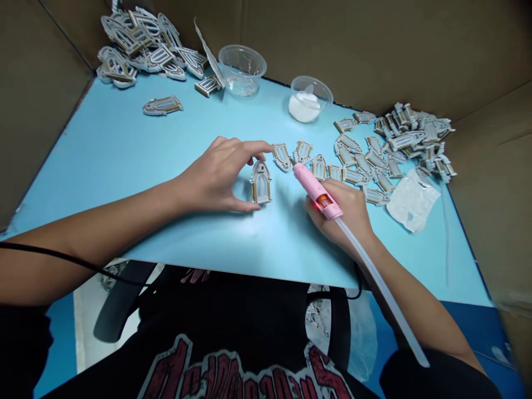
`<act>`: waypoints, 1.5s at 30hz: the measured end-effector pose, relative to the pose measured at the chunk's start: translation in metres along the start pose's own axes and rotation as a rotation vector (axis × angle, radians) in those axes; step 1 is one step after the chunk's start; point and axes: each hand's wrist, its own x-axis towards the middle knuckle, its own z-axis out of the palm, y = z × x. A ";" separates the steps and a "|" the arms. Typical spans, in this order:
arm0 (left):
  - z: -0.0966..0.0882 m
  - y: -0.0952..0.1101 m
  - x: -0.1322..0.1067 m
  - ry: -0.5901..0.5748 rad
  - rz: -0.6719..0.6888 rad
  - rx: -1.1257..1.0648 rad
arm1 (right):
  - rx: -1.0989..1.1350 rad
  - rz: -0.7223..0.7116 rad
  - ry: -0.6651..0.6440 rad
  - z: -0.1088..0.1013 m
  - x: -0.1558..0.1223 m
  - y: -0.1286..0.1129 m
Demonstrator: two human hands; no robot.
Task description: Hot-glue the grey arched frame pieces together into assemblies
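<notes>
My left hand (218,177) grips a small arched window piece (261,183) of white and tan card, with the thumb at its lower end and a finger at its arch. The index finger reaches towards a row of similar pieces (302,152) lying flat on the blue board (124,166). My right hand (341,213) is shut around a pink hot glue gun (316,192), with a long translucent glue stick (382,293) trailing from its rear. The gun's tip sits just by the row, a little right of the held piece.
Heaps of window pieces lie at the back left (141,47) and right (415,138). Two clear plastic cups stand at the back, one nearly bare (241,69), one holding white material (310,102). A crumpled white sheet (413,199) lies at right. Cardboard walls (366,50) surround the board.
</notes>
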 end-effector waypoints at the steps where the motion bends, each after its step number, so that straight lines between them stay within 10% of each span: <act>1: 0.002 -0.001 0.000 -0.044 -0.031 -0.002 | 0.010 -0.004 -0.007 0.000 0.001 0.000; 17: -0.005 -0.015 0.004 -0.393 -0.233 -0.078 | 0.021 -0.041 0.007 0.000 0.002 0.004; 39: -0.003 -0.026 0.000 -0.350 -0.147 -0.151 | 0.053 -0.038 -0.074 -0.002 0.002 -0.002; 45: 0.002 -0.024 0.001 -0.132 -0.077 -0.085 | 0.056 -0.143 -0.106 -0.002 -0.001 -0.002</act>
